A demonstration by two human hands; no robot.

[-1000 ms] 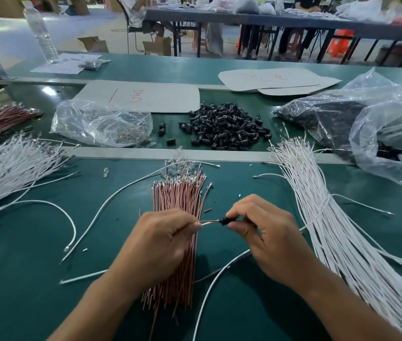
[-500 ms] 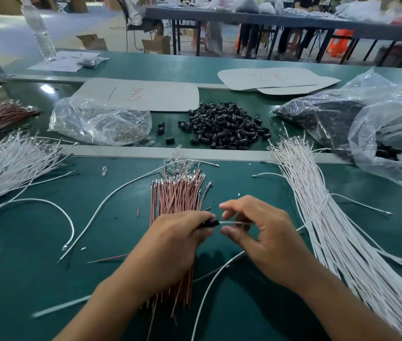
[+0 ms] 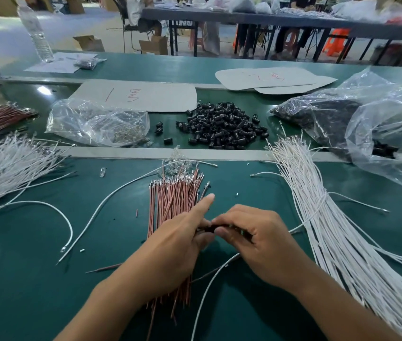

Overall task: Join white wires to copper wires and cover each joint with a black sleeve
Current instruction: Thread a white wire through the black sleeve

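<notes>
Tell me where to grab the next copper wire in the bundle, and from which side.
Pinch one wire of the copper bundle just behind its silver terminal, coming from above at the far end. There the tips fan apart and lie bare; the left hand, pinching a black sleeve with the right hand, covers the middle.

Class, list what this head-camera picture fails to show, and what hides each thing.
1. Head view: the joint inside the black sleeve, covered by the left hand and right hand pinching it.
2. Head view: the lower end of the white wire bundle, cut off by the right and bottom edges.
3. Head view: small metal parts in the clear bag, too small and blurred.
</notes>
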